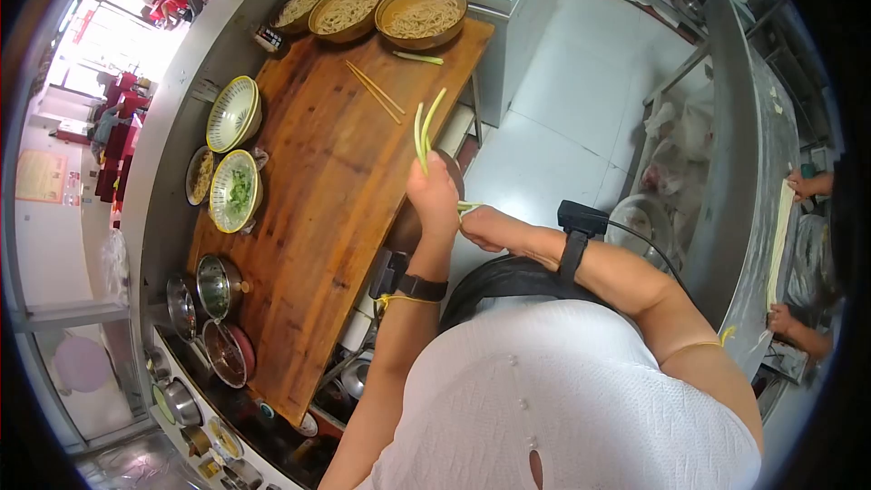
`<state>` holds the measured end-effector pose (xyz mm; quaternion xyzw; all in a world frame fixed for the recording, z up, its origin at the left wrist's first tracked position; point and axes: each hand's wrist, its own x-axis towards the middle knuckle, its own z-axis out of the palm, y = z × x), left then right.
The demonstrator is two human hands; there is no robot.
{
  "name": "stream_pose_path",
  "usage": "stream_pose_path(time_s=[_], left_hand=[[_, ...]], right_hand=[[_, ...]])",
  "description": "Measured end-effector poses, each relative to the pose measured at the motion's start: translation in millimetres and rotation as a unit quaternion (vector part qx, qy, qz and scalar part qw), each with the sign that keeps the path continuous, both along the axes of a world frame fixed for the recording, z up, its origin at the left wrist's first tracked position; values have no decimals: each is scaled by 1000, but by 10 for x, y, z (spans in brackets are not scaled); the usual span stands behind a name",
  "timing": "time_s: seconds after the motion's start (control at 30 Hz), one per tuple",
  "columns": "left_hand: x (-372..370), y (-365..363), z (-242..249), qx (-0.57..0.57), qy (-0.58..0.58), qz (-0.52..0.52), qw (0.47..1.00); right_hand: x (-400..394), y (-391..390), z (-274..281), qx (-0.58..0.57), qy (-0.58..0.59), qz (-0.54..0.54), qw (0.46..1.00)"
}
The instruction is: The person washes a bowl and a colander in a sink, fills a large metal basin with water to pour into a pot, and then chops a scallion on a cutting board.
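My left hand (432,192) is closed around several thin, pale green vegetable stalks (426,127), whose long ends point up past the table's near edge. Just to its right, my right hand (497,229) is closed too, its fingers on the short end of the stalks that sticks out below the left hand. Its fingertips are partly hidden. Both hands hang beside the wooden table (308,172), over the floor side. On the tabletop lie a short cut stalk (418,58) and a pair of chopsticks (375,92).
Noodle bowls (421,36) line the table's far end. Along the left stand a bowl of chopped greens (258,191), a strainer basket (233,113) and metal bowls (216,265). At right, another person's hands (807,185) hold a dough strip (779,240) on a floured counter (739,163).
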<state>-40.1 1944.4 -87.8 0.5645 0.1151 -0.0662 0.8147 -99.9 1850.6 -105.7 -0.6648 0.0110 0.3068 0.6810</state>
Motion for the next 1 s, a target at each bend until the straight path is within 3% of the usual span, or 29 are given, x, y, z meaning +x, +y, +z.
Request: stream_pose_path(time_s=[0.03,0.07,0.1,0.13,0.2,0.33,0.43,0.5,0.53,0.6,0.7,0.73,0.8,0.83,0.9,0.97,1.0], left_hand=[[14,-23,21,33,-57,-11,998],[65,-7,22,34,-57,-8,998],[145,38,24,-35,7,36,999],[222,79,32,-104,70,79,989],[328,151,27,-121,71,69,988],[320,295,-19,-225,79,23,971],[257,385,-126,-282,92,26,954],[206,466,-206,-287,63,30,955],[185,509,-189,-245,61,66,966],[164,721,-180,-201,54,123,970],[43,1297,-266,-153,26,249,956],[-80,1521,-355,-107,-8,232,967],[-453,1876,-423,-28,-27,219,975],[-711,1976,-475,-20,-24,261,965],[-1270,2061,-654,270,59,231,933],[-1970,2039,-929,311,132,259,905],[-2427,2062,-1278,387,153,259,872]], right_hand=[[23,-5,57,121,144,-1,982],[29,16,126,140,174,-35,974],[54,13,159,141,174,-33,974],[101,5,184,198,191,-48,960],[127,41,184,301,230,-90,921],[161,-5,181,291,199,-106,930],[168,-67,115,192,144,-91,966],[146,-51,33,70,17,-43,996],[142,-70,-8,69,16,-29,997],[130,-146,-105,-44,-108,0,993],[123,-355,-315,-79,-52,31,995],[121,-439,-445,-106,-36,47,993],[138,-534,-626,-220,-147,125,956],[155,-551,-685,-240,-90,153,954],[220,-604,-866,-281,-30,222,933],[282,-521,-1088,-298,-40,299,906],[301,-446,-1148,-308,-57,349,883]])
